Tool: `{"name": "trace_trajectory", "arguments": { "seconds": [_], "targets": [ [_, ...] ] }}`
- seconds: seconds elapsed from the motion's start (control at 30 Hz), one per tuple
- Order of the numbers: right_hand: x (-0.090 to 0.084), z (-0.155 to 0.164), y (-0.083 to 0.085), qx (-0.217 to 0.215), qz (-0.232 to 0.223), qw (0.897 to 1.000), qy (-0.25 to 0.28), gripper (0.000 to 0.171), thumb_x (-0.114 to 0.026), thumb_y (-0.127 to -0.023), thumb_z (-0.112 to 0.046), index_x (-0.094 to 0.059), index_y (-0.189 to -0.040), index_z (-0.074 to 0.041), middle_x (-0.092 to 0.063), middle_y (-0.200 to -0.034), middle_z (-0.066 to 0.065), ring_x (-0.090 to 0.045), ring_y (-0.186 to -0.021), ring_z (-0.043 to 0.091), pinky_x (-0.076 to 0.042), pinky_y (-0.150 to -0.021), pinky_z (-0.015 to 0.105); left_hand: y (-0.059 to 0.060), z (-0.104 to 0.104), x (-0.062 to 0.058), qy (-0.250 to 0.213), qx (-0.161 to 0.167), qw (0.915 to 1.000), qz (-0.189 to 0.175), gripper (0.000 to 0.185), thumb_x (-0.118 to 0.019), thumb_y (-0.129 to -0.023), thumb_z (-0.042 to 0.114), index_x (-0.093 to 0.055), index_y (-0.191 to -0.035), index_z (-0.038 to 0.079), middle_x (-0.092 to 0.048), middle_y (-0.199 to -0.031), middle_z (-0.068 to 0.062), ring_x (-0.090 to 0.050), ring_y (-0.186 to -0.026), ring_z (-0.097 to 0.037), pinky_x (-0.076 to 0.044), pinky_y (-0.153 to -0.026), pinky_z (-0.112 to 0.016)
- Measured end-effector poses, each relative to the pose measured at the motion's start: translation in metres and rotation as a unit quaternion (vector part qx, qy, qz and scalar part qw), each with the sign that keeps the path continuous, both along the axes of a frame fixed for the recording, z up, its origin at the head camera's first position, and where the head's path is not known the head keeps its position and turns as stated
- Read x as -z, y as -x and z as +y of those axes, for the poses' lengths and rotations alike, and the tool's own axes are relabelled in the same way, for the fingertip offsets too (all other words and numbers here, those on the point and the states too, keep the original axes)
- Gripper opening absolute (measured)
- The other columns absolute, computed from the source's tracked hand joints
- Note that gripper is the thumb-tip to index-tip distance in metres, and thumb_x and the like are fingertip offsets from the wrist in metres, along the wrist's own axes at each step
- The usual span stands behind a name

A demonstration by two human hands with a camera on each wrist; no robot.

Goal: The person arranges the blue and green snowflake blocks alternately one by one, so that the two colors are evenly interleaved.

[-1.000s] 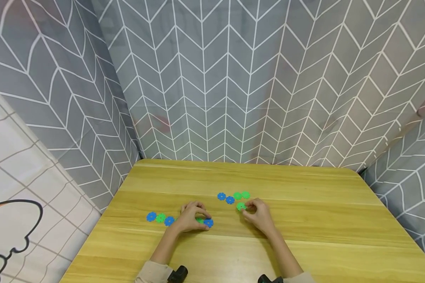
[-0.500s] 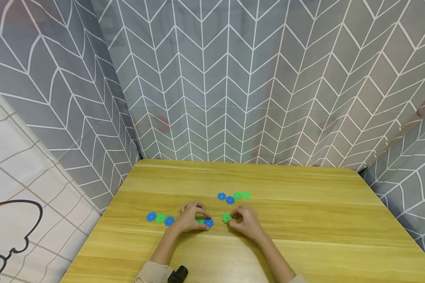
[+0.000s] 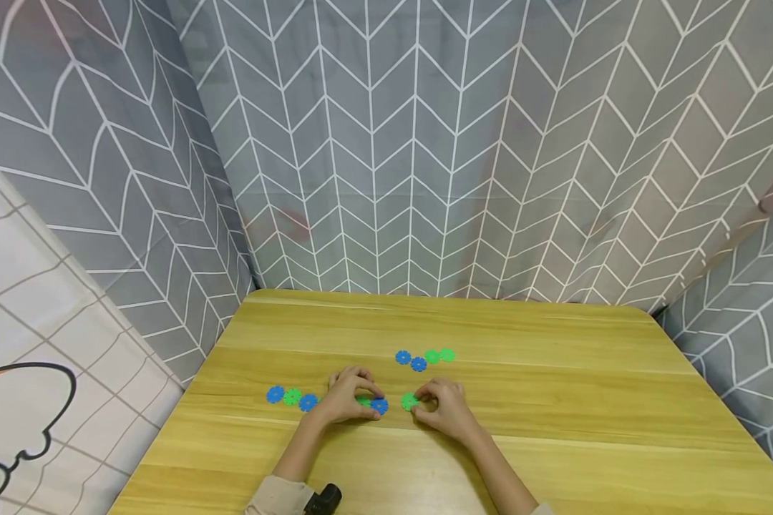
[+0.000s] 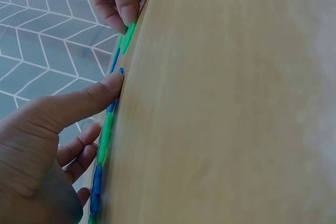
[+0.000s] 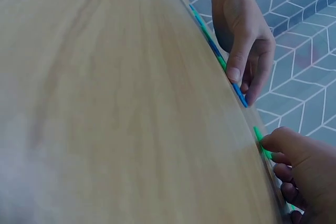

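Observation:
A row of small notched plastic discs lies across the table, blue and green in turn, partly hidden under my left hand (image 3: 348,398). That hand's thumb and finger pinch the blue disc (image 3: 379,405) at the row's right end. Just to the right, my right hand (image 3: 447,409) holds a green disc (image 3: 409,402) between thumb and fingertip, with a small gap between it and the blue one. From the left wrist, the held green disc (image 4: 128,38) appears tilted close over the tabletop. At the row's left end sit another blue disc (image 3: 275,394) and a green one (image 3: 292,396).
Behind the hands lie loose discs, two blue (image 3: 403,357) and two green (image 3: 447,355), side by side. The wooden table (image 3: 554,372) extends right and toward the front. A grey patterned curtain (image 3: 412,143) hangs behind its far edge.
My right hand has brought the green disc left and nearer, from beside the loose discs to close by the blue end disc. My left hand has stayed in place.

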State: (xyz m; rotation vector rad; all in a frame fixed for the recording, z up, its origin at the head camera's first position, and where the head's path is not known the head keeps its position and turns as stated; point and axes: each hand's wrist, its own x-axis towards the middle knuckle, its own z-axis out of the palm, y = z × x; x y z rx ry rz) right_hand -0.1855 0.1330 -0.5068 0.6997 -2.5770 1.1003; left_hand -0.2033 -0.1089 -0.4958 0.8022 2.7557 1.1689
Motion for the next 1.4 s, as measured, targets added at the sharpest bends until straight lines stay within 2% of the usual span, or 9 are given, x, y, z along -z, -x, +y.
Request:
{"name": "trace_trajectory", "arguments": {
  "seconds": [0.2, 0.43, 0.77, 1.4],
  "targets": [
    [-0.001, -0.002, -0.002, -0.006, 0.008, 1.000, -0.012, 0.013, -0.075, -0.071, -0.013, -0.070, -0.081, -0.008, -0.060, -0.076, -0.005, -0.052, -0.078, 0.011, -0.027, -0.081, 0.040, 0.000, -0.001, 0.001, 0.000, -0.002, 1.0000, 0.001, 0.027, -0.085, -0.067, 0.024, -0.076, -0.091, 0.016, -0.052, -0.105, 0.001, -0.042, -0.106, -0.025, -0.018, -0.094, -0.057],
    [-0.002, -0.004, -0.004, -0.015, 0.015, 1.000, -0.020, 0.012, -0.075, -0.072, -0.014, -0.071, -0.082, -0.009, -0.061, -0.077, -0.004, -0.052, -0.079, 0.012, -0.026, -0.077, 0.036, 0.000, -0.001, 0.000, -0.002, -0.001, 1.0000, -0.003, 0.027, -0.085, -0.067, 0.024, -0.076, -0.091, 0.016, -0.052, -0.105, 0.001, -0.042, -0.106, -0.026, -0.018, -0.094, -0.057],
    [-0.001, -0.006, -0.005, -0.024, 0.029, 0.999, -0.029, 0.012, -0.075, -0.073, -0.015, -0.071, -0.083, -0.010, -0.060, -0.078, -0.006, -0.051, -0.079, 0.011, -0.027, -0.077, 0.036, 0.000, 0.000, 0.000, 0.000, -0.004, 1.0000, -0.001, 0.026, -0.085, -0.067, 0.024, -0.076, -0.091, 0.016, -0.052, -0.104, 0.002, -0.042, -0.106, -0.025, -0.018, -0.094, -0.057],
    [-0.001, -0.012, -0.007, -0.026, 0.021, 0.999, -0.038, 0.012, -0.074, -0.076, -0.016, -0.071, -0.085, -0.009, -0.059, -0.080, -0.005, -0.052, -0.081, 0.012, -0.028, -0.078, 0.038, -0.002, 0.000, -0.001, 0.000, -0.002, 1.0000, 0.000, 0.026, -0.085, -0.068, 0.023, -0.076, -0.091, 0.015, -0.053, -0.104, 0.001, -0.042, -0.105, -0.026, -0.018, -0.094, -0.058]
  ]
}}
